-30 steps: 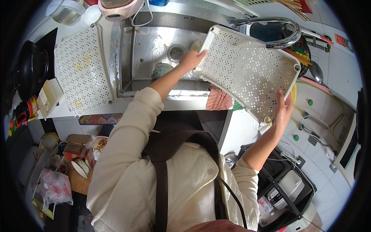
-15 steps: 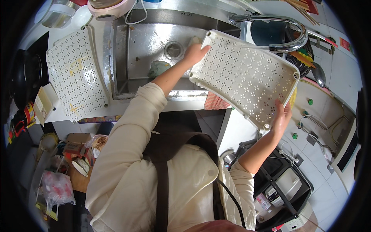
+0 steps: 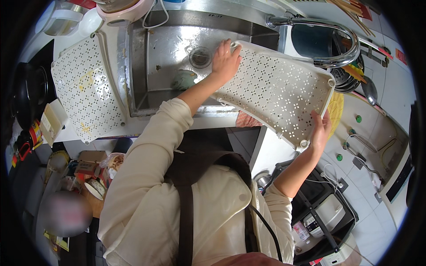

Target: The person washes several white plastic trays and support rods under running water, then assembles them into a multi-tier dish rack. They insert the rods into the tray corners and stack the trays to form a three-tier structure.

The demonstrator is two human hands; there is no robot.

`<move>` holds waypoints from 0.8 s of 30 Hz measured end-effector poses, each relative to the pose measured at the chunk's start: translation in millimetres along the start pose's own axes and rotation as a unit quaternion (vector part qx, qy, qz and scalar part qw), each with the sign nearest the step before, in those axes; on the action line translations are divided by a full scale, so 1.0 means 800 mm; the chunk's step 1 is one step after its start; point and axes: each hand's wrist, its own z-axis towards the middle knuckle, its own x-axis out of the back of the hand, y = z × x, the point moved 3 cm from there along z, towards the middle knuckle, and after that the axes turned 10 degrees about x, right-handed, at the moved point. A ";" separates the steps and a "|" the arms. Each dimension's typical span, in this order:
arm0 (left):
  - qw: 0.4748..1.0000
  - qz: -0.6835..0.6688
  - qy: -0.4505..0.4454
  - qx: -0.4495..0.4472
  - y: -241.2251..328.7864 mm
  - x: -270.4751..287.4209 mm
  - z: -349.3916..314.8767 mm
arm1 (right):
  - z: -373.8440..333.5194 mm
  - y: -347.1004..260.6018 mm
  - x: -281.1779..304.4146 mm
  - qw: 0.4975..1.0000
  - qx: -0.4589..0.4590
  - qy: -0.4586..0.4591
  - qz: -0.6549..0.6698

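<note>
A white perforated plastic shelf tray (image 3: 277, 86) is held tilted over the right part of the steel sink and the counter beside it. My left hand (image 3: 225, 62) is closed over its left end near the far corner, fingers on the rim. On the opposite end, near the close corner, my right hand (image 3: 320, 131) grips the rim with the thumb inside; some of its fingers are hidden behind the tray. Left of the sink (image 3: 138, 71), a second white perforated tray (image 3: 86, 84) lies on the counter. A greyish-green cloth or sponge (image 3: 184, 80) rests in the sink by the drain (image 3: 199, 57).
A chrome faucet (image 3: 350, 48) arches over the tray's far right corner. Beyond it are a ladle (image 3: 369, 91) and other utensils. A yellow round thing (image 3: 336, 111) shows behind the tray. A pink appliance (image 3: 120, 15) stands behind the sink's left corner; a red-checked cloth (image 3: 247, 119) hangs at the front edge.
The tray has shifted a little and its tilt has altered, its right end moving left and showing more of the yellow thing. My left hand's fingers have come up over the rim.
</note>
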 end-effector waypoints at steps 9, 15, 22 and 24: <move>0.974 -0.132 -0.179 0.038 0.045 -0.019 -0.055 | 0.010 -0.005 -0.020 0.999 0.027 0.005 -0.031; 0.821 -0.343 -0.456 -0.002 0.095 0.021 -0.082 | 0.031 -0.008 -0.088 0.996 0.031 0.008 -0.080; 0.881 -0.413 -0.030 -0.229 0.126 0.103 -0.050 | 0.116 -0.024 -0.121 0.975 0.058 -0.074 -0.202; 0.891 -0.399 0.038 -0.214 0.127 0.110 -0.041 | 0.140 -0.022 -0.125 0.985 -0.011 -0.108 -0.135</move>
